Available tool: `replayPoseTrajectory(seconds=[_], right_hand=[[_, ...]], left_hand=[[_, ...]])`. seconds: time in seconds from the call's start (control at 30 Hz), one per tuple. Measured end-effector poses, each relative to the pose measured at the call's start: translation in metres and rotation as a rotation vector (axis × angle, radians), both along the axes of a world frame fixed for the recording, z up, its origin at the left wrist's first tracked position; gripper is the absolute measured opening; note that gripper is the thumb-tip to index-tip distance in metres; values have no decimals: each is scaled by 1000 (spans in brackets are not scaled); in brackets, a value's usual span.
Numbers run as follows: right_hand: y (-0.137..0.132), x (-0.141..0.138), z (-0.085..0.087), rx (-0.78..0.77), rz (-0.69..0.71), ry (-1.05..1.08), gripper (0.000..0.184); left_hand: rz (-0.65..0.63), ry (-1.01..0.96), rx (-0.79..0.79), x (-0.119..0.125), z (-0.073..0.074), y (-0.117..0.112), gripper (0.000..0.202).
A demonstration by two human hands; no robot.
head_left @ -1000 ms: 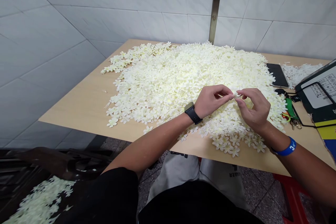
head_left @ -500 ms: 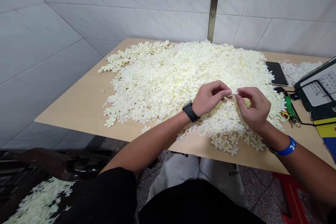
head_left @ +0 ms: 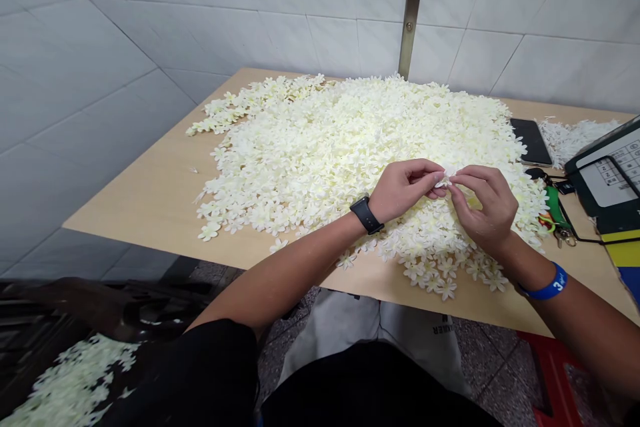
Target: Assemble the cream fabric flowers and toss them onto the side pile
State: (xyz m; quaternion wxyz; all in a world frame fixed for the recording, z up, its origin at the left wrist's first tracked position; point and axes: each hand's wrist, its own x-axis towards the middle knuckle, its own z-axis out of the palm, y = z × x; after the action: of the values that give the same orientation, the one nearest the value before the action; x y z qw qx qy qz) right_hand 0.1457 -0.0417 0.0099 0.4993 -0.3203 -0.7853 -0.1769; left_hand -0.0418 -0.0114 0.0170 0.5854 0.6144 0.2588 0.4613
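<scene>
A small cream-white fabric flower [head_left: 443, 180] is pinched between my left hand [head_left: 404, 191] and my right hand [head_left: 484, 203], just above the pile. Its petals are partly hidden by my fingertips. Both hands hover over the right side of a large heap of loose cream-white flowers [head_left: 350, 140], which covers most of the light wooden table [head_left: 135, 193]. A black watch circles my left wrist, and a blue wristband circles my right.
A black phone [head_left: 531, 141], a heap of white shreds [head_left: 575, 141], a black-framed keypad panel [head_left: 607, 173] and green-tagged keys [head_left: 557, 210] lie at the table's right. More flowers [head_left: 70, 380] lie on a dark surface at lower left. A tiled wall backs the table.
My fingertips have drawn closer together around the flower, and my right hand has turned slightly over it. The view has shifted a little.
</scene>
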Motion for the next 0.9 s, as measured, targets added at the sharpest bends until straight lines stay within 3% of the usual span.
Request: replayPoseTrajectory(seconds=[0.3, 0.43, 0.57, 0.7, 0.77, 0.9], right_hand=[[-4, -3, 4, 39, -6, 13, 22], [-5, -6, 3, -18, 19, 77, 16], [-5, -5, 0, -29, 37, 111, 18], [-5, -3, -2, 5, 20, 104, 23], [-5, -2, -3, 25, 0, 137, 22], [-6, -3, -4, 51, -14, 148, 22]], left_hand=[[197, 29, -7, -6, 9, 4, 20], [202, -14, 14, -7, 11, 7, 19], [195, 54, 94, -6, 9, 5, 17], [228, 149, 153, -6, 2, 5, 27], [299, 259, 271, -7, -1, 6, 32], [414, 414, 680, -10, -2, 8, 30]])
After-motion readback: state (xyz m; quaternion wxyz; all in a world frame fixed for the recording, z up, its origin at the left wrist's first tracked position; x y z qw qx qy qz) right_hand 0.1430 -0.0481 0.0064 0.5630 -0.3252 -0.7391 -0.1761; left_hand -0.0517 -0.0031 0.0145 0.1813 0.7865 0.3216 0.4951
